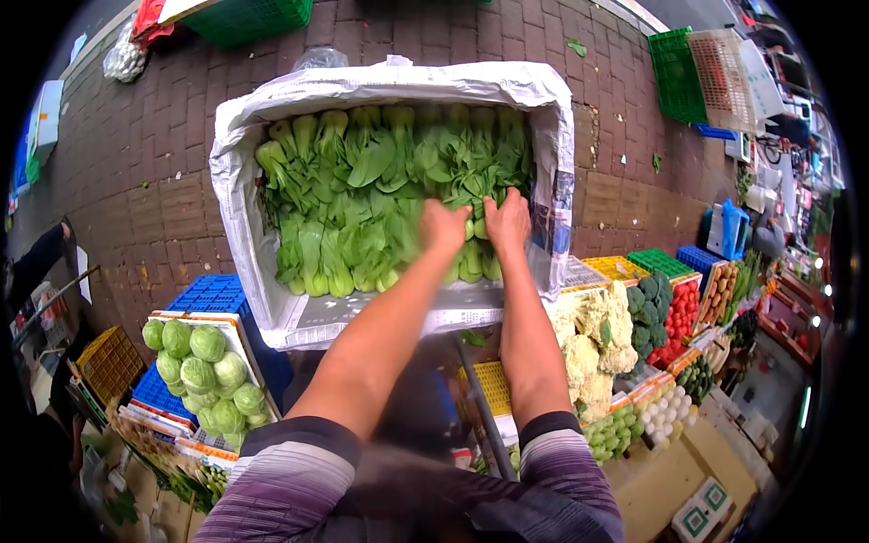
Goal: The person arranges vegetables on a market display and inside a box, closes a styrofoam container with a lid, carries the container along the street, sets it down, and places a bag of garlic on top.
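A large box lined with white newsprint paper (389,81) holds rows of green bok choy (362,163), pale stems toward the long sides and leaves toward the middle. Both hands reach into its right half. My right hand (507,220) has its fingers curled round a bok choy, with pale stem ends showing beside it. My left hand (444,223) is close by on the left, over the leaves, and is smeared by motion; whether its fingers hold anything cannot be made out.
Cabbages (208,366) fill a tray at the lower left beside a blue crate (208,294). Cauliflower (597,330), broccoli (647,312) and tomatoes (681,317) lie to the right. A metal bar (487,412) stands between my arms. Green crate (674,72) at upper right.
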Tool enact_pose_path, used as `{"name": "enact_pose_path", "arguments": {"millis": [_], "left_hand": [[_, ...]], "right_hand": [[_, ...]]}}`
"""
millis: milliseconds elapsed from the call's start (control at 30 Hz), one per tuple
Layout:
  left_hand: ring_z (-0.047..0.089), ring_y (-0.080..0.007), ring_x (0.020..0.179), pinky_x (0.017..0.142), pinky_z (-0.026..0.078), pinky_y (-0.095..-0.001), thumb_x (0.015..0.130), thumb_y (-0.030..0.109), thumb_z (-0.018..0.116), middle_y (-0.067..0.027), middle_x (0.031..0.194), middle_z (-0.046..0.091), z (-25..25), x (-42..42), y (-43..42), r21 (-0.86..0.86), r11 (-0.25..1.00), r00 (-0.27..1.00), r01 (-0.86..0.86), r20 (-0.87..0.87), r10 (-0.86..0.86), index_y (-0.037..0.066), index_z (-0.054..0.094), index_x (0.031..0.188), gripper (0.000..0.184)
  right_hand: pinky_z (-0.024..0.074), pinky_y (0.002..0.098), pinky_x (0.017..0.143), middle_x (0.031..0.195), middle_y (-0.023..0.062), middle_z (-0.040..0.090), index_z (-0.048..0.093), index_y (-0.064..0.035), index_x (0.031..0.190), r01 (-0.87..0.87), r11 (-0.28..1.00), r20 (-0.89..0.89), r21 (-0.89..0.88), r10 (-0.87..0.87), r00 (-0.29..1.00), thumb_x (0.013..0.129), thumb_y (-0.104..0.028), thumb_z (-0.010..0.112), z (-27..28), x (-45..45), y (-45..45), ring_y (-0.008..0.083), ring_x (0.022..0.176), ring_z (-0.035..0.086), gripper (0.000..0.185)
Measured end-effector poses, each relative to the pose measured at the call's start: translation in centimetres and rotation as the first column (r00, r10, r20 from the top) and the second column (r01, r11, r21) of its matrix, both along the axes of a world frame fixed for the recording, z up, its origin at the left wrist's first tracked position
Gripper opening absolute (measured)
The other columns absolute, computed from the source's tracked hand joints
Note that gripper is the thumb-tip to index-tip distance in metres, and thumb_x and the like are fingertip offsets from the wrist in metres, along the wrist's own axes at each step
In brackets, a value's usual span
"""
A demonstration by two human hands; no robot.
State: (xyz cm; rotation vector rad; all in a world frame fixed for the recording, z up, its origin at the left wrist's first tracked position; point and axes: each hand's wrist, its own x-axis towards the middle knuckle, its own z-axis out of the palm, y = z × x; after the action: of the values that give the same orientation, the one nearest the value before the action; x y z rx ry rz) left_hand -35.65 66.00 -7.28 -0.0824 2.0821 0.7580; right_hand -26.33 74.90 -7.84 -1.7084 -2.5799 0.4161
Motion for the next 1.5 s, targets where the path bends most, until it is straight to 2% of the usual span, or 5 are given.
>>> {"name": "enact_pose_path", "arguments": {"millis": [400, 867, 1067, 1167, 1500], "left_hand": [[0.068, -0.0304, 0.067, 0.067, 0.054, -0.0382, 0.078, 0.031, 0.086, -0.0219, 0.082, 0.073, 4.2, 0.0, -4.8, 0.361, 0.927, 0.979, -0.105, 0.200, 0.033, -0.008, 0.071, 0.092, 0.044], [0.065, -0.0419, 0.103, 0.088, 0.052, -0.0459, 0.078, 0.028, 0.079, -0.0226, 0.109, 0.068, 18.9, -9.1, -24.0, 0.638, 0.750, 0.828, -0.171, -0.320, 0.461, 0.004, 0.059, 0.124, 0.056], [0.068, -0.0363, 0.099, 0.084, 0.054, -0.0434, 0.080, 0.025, 0.081, -0.0163, 0.108, 0.070, 24.2, -9.9, -43.4, 0.563, 0.762, 0.529, -0.321, -0.561, 0.637, 0.006, 0.066, 0.116, 0.044], [0.069, -0.0361, 0.095, 0.081, 0.055, -0.0433, 0.079, 0.024, 0.082, -0.0156, 0.104, 0.071, 18.4, -7.0, -52.5, 0.722, 0.502, 0.239, -0.476, -0.443, 0.864, 0.008, 0.067, 0.115, 0.043], [0.069, -0.0181, 0.075, 0.068, 0.055, -0.0349, 0.080, 0.013, 0.082, -0.0089, 0.091, 0.074, 29.1, 18.0, -76.9, 0.801, -0.080, -0.607, -0.593, -0.379, 0.698, 0.006, 0.070, 0.107, 0.030]], "right_hand": [[0.0486, 0.0521, 0.076, 0.092, 0.0241, 0.066, 0.057, -0.0003, 0.110, 0.069, 0.998, -0.231, -0.004, -0.068, 0.970, 0.084, -0.021, 0.069, 6.4, 1.7, -2.9, 0.0456, 0.087, 0.063, 0.035], [0.0498, 0.0403, 0.086, 0.107, 0.0208, 0.066, 0.053, 0.0030, 0.124, -0.397, 0.916, -0.640, -0.056, 0.273, 0.719, 0.088, -0.009, 0.062, 18.2, -11.2, -16.1, 0.0316, 0.092, 0.062, 0.039], [0.0510, 0.0344, 0.085, 0.106, 0.0160, 0.065, 0.050, 0.0039, 0.125, -0.871, 0.489, -0.834, -0.050, 0.459, 0.306, 0.089, 0.000, 0.057, 24.0, -21.1, -34.4, 0.0235, 0.092, 0.062, 0.037], [0.0504, 0.0337, 0.087, 0.108, 0.0162, 0.066, 0.052, 0.0029, 0.124, -0.975, 0.213, -0.818, -0.061, 0.548, 0.171, 0.090, -0.001, 0.058, 26.2, -22.1, -46.0, 0.0236, 0.097, 0.063, 0.034], [0.0545, 0.0405, 0.073, 0.096, 0.0200, 0.071, 0.057, -0.0011, 0.117, -0.775, -0.632, -0.700, -0.011, 0.558, -0.446, 0.085, -0.013, 0.073, 32.6, -8.7, -82.6, 0.0336, 0.084, 0.071, 0.037]]}}
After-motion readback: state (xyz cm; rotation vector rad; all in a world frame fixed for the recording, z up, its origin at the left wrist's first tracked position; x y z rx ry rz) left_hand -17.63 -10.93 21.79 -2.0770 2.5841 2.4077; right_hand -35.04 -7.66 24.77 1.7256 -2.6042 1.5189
